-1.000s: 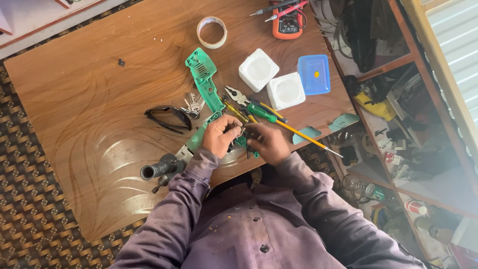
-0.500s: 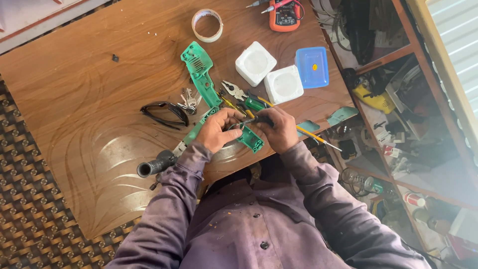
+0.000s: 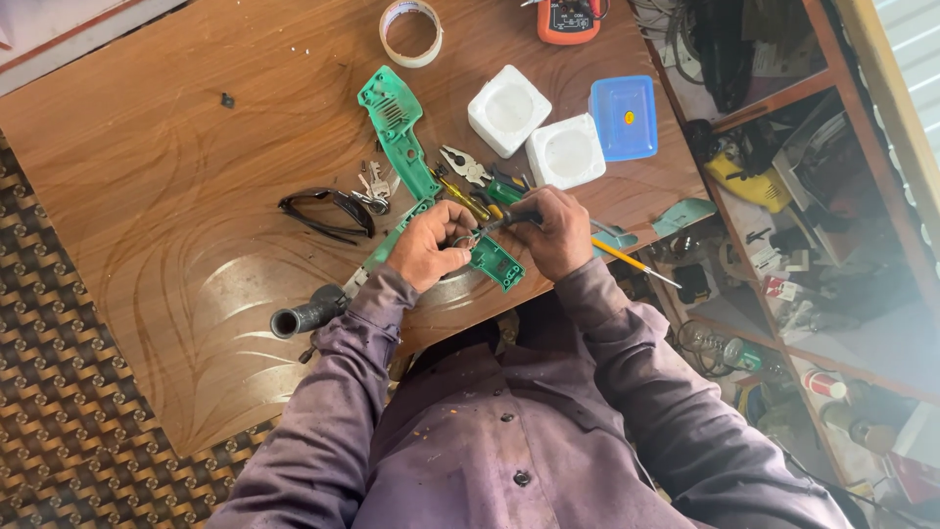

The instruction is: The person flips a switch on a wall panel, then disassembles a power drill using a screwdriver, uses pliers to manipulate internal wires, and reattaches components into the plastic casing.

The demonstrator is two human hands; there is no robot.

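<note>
Head view, looking down on a wooden bench (image 3: 176, 196). Left hand (image 3: 431, 245) clenched around the green drill body (image 3: 490, 260) at the bench's near edge, fingers wrapped over its upper part. Right hand (image 3: 553, 230) closed on a dark-handled tool (image 3: 509, 220), tip pointing left toward the left hand — exact contact point too small to tell. Dark metal chuck end (image 3: 304, 315) sticking out to the left beyond the left sleeve, lying on the bench.

Just above the hands: separate green housing half (image 3: 397, 132) lying flat, pliers (image 3: 462, 165) beside it, green-handled screwdriver (image 3: 504, 188) partly under the right hand. Yellow-shafted screwdriver (image 3: 632, 260) poking out past the right wrist, over the bench edge. Dark sunglasses (image 3: 328, 211) and a bunch of keys (image 3: 372, 186) left of the housing half. Two white square containers (image 3: 534, 127) and a blue lidded box (image 3: 624, 116) further back — near each other, not stacked. Tape roll (image 3: 411, 31) and orange multimeter (image 3: 568, 18) at the far edge. Cluttered shelves (image 3: 783, 196) to the right, patterned floor (image 3: 59, 411) to the left.
</note>
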